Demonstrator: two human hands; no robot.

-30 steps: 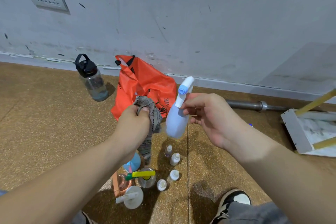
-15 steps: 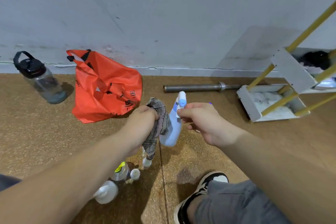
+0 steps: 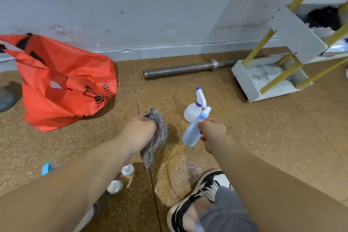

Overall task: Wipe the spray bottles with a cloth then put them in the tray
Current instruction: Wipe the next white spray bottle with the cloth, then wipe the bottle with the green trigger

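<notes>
Head view: we judge the spray bottle light, slick plastic, best held by its neck, where our right hand pinches it with curled fingers above the floor, near centre, while our left hand clamps the soft cloth.

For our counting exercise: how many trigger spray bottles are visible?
2. One bottle in the right hand; a second bottle standing on the floor beyond it. More may hide under the left arm.
</notes>
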